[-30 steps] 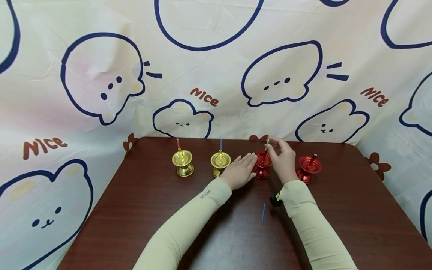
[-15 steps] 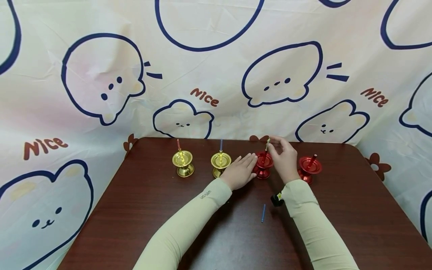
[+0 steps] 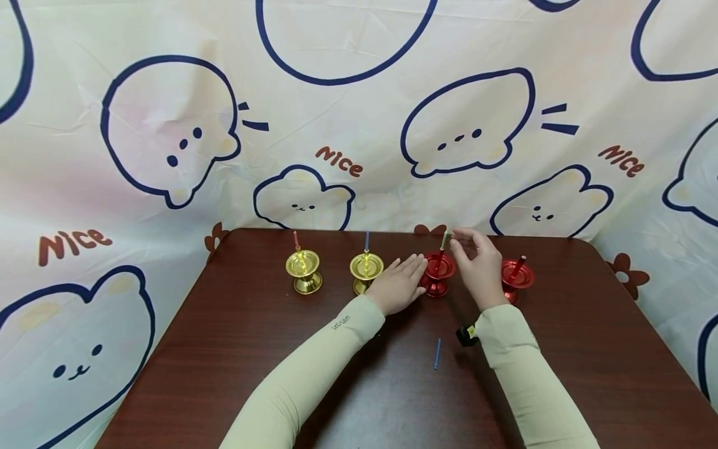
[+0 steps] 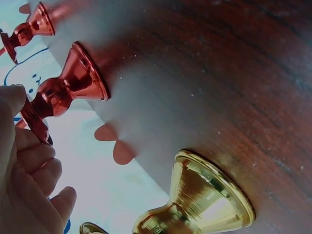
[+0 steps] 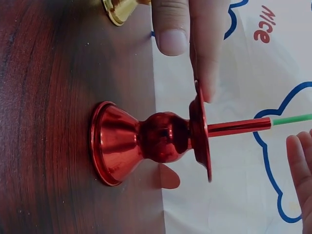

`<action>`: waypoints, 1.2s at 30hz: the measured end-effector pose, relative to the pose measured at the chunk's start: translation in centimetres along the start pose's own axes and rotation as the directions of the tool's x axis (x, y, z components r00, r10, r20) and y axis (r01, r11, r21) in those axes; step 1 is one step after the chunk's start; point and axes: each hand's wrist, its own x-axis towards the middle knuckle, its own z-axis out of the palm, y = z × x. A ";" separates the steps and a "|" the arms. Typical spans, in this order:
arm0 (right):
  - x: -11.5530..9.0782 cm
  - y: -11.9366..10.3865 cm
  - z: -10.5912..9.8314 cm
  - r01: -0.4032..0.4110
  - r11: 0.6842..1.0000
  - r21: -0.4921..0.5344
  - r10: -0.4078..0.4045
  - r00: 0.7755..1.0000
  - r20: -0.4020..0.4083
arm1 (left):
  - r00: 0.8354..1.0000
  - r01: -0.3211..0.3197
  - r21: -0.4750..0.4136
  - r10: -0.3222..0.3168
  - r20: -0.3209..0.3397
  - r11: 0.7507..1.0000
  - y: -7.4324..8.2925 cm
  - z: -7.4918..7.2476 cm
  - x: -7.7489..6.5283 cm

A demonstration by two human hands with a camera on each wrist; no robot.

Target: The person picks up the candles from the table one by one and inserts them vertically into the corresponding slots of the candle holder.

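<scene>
A thin green candle [image 3: 444,241] stands in the tube of a red metal candle holder [image 3: 437,268]. In the right wrist view the green candle [image 5: 292,119] rises from the red tube. My right hand [image 3: 478,265] is just right of the candle, its fingertips apart from it and holding nothing. My left hand [image 3: 396,285] has its fingers fairly straight and touches the left rim of that holder's dish; the left wrist view shows its fingers [image 4: 36,158] at the rim. Its thumb [image 5: 173,41] is apart from the holder in the right wrist view.
Two gold candle holders stand at left, one with a red candle [image 3: 296,239], one with a blue candle [image 3: 367,241]. Another red candle holder [image 3: 517,274] stands at right, no candle visible in its tube. A loose blue candle [image 3: 437,354] lies on the brown table [image 3: 224,349].
My right hand has let go of the green candle and moved slightly right. The candle stays upright in the red holder. My left hand has not visibly moved.
</scene>
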 end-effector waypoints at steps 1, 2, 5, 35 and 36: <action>-0.1 -0.1 -0.1 -0.002 1.000 -0.002 0.002 1.000 0.002 | 1.000 -0.001 0.000 0.001 0.000 1.000 0.0 0.0 0.0; -0.2 -0.1 -0.3 -0.003 1.000 -0.005 0.003 1.000 0.004 | 1.000 0.001 -0.003 -0.001 0.001 1.000 0.0 0.0 0.0; -0.6 -0.4 -0.6 -0.007 1.000 -0.012 0.007 1.000 0.011 | 1.000 0.005 -0.003 -0.005 0.006 1.000 0.0 -0.1 0.1; -6.4 -2.5 -3.7 -0.206 0.963 -0.177 0.236 0.956 0.176 | 0.989 -0.019 -0.074 0.008 -0.146 0.997 0.3 -1.0 -1.1; -6.6 -2.5 -3.7 -0.224 0.957 -0.183 0.258 0.948 0.187 | 0.987 -0.024 -0.070 0.013 -0.161 0.997 0.3 -1.1 -1.2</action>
